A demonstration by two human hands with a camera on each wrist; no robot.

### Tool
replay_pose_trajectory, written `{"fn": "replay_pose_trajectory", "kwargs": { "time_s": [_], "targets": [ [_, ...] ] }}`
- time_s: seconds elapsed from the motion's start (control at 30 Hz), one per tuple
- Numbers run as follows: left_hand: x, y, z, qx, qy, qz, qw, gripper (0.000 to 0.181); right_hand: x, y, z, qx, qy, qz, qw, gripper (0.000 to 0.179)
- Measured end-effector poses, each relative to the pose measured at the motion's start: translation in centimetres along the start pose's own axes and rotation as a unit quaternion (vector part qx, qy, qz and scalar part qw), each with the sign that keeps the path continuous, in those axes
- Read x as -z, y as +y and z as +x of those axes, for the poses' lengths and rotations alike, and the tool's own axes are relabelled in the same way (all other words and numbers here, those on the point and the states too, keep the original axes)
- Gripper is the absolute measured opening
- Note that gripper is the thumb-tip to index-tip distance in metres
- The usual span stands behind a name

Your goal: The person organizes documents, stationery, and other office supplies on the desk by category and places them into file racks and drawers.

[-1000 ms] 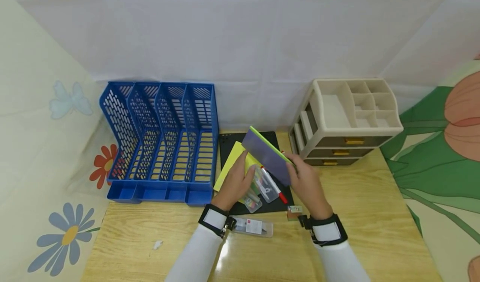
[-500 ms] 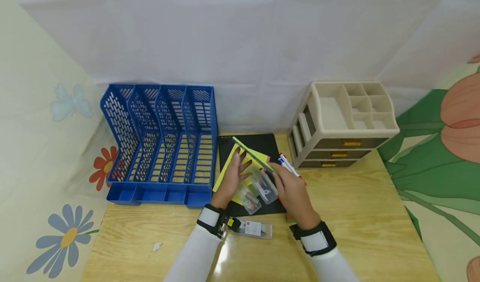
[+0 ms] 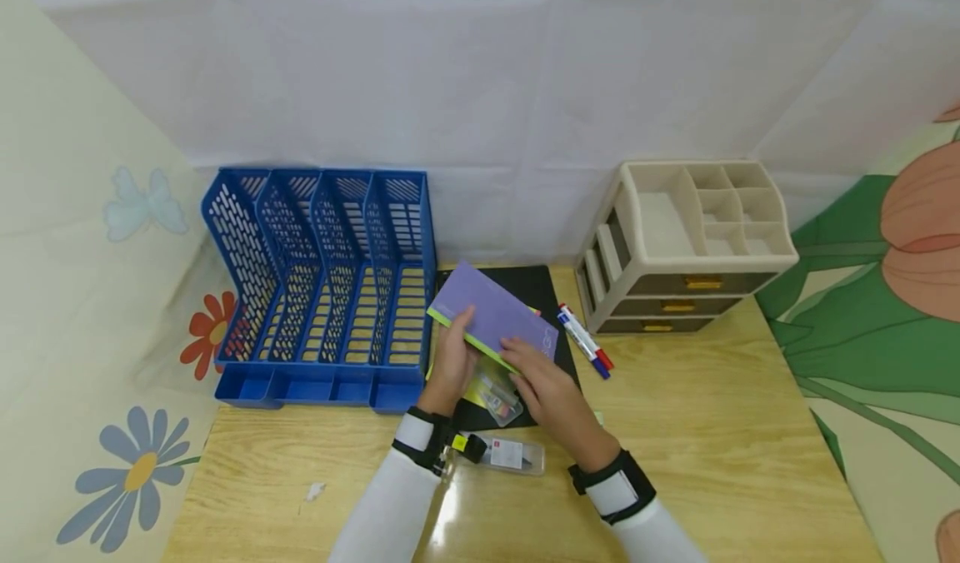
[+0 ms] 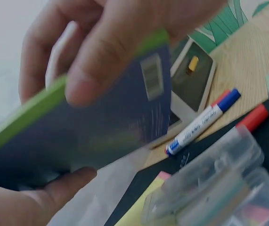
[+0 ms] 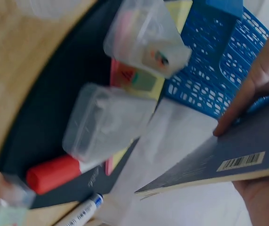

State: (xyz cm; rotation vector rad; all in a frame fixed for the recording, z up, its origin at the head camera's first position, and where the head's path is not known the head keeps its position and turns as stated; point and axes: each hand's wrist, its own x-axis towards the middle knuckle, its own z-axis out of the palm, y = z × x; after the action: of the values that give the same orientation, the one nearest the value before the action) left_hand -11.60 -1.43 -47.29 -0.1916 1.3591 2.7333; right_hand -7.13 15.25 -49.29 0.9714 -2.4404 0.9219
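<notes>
A purple notebook [image 3: 495, 309] with a green spine is held tilted above the black board [image 3: 517, 278]. My left hand [image 3: 452, 363] grips its near left edge, thumb on the front cover and fingers beneath. At the spine's right part, my right hand [image 3: 555, 396] pinches it, fingers over the front and thumb on the barcoded back, as the left wrist view shows. Small clear plastic boxes [image 5: 108, 122] lie under it on yellow paper [image 5: 183, 12], mostly hidden from the head view. A red-capped marker [image 5: 54, 174] lies by those boxes.
A blue file rack [image 3: 322, 296] stands at left, a beige drawer organizer [image 3: 675, 246] at right. A blue marker [image 3: 585, 345] and a red marker [image 3: 604, 358] lie beside the board. A clear flat case [image 3: 517, 456] lies in front, near a white scrap [image 3: 315, 490].
The notebook has turned from back cover through edge-on to front cover up, spine toward me. My left hand has taken hold of it; my right hand has shifted left and nearer me.
</notes>
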Motion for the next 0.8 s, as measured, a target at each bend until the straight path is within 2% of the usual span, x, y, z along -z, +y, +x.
{"fn": "replay_pose_trajectory", "kwargs": {
  "time_s": [0.17,0.3,0.37,0.43,0.57,0.67,0.8],
  "targets": [
    [-0.3,-0.3,-0.1,-0.01,0.063,-0.009,0.9979,0.04,-0.8,0.0,-0.5,-0.001,-0.018,0.01,0.9998,0.047],
    [-0.2,-0.4,-0.2,-0.027,0.085,0.003,0.996,0.038,-1.1,0.2,-0.7,0.003,-0.025,0.014,0.9996,0.049],
    [0.0,-0.3,-0.4,-0.035,0.085,0.03,0.9953,0.038,-1.1,0.4,-0.8,0.001,-0.029,0.014,0.9995,0.047],
    [0.3,-0.1,-0.7,-0.043,0.081,0.078,0.9927,0.038,-0.9,0.7,-0.9,-0.007,-0.033,0.009,0.9994,0.045],
    [1.2,0.7,-1.2,-0.066,0.052,0.184,0.9794,0.038,-0.1,1.6,-0.9,-0.033,-0.042,-0.006,0.9986,0.042],
    [2.0,1.7,-1.6,-0.077,0.026,0.222,0.9716,0.039,0.5,2.5,-1.2,-0.046,-0.049,-0.03,0.9973,0.04],
    [2.7,3.3,-2.1,-0.085,0.022,0.248,0.9647,0.038,1.1,3.8,-1.8,-0.062,-0.058,-0.055,0.9949,0.04]
  ]
}}
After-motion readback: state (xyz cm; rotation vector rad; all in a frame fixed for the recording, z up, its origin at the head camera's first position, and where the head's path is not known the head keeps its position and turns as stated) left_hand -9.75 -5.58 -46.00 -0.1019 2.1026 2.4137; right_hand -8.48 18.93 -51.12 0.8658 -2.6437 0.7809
